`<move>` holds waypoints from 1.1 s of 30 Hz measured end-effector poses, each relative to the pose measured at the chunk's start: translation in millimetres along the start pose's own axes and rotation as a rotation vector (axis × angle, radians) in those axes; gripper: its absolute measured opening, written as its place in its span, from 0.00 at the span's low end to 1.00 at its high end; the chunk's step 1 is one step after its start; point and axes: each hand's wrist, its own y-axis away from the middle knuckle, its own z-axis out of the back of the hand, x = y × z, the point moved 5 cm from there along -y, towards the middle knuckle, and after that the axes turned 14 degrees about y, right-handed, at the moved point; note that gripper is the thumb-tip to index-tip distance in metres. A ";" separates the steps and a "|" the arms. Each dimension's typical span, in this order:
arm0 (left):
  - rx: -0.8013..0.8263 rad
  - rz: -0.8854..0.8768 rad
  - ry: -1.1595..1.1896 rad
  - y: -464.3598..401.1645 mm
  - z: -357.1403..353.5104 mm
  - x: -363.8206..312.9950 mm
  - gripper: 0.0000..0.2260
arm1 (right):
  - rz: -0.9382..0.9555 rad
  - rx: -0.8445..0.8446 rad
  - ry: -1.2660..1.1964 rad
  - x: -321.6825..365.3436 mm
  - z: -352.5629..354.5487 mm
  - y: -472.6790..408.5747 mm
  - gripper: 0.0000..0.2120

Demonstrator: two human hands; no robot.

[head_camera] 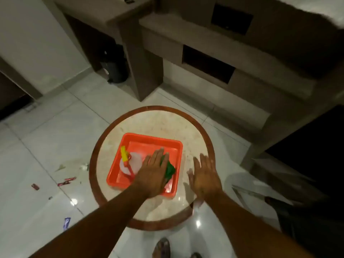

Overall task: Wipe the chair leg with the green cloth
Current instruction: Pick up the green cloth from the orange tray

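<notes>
The green cloth (170, 170) lies crumpled in an orange tray (149, 139) on a round marble-topped table (163, 123). My left hand (151, 175) is flat over the tray, fingers spread, covering most of the cloth; whether it touches the cloth is unclear. My right hand (204, 175) hovers open above the table top to the right of the tray, holding nothing. A dark chair (297, 211) shows blurred at the right edge; its legs are not clearly visible.
The tray also holds a white round object (135, 162) and a yellow-and-red tool (125, 155). Wrappers and litter (67, 181) lie on the white tiled floor at left. A brown stepped cabinet (204, 43) stands behind the table, a dark bin (116, 66) under it.
</notes>
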 end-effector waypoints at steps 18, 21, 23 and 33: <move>0.009 -0.039 0.061 -71.8 -100.5 66.4 0.39 | 0.050 0.004 0.029 14.5 -146.8 -22.8 0.36; -0.019 -0.023 0.103 -72.8 -96.2 58.3 0.32 | 0.052 -0.004 0.051 12.4 -143.5 -18.5 0.36; -0.042 -0.011 0.096 -68.2 -88.7 50.9 0.30 | 0.053 0.000 0.054 7.8 -139.7 -13.0 0.36; -0.207 0.035 0.044 16.0 -56.8 -29.0 0.33 | 0.041 0.058 0.107 -75.7 -104.2 112.1 0.35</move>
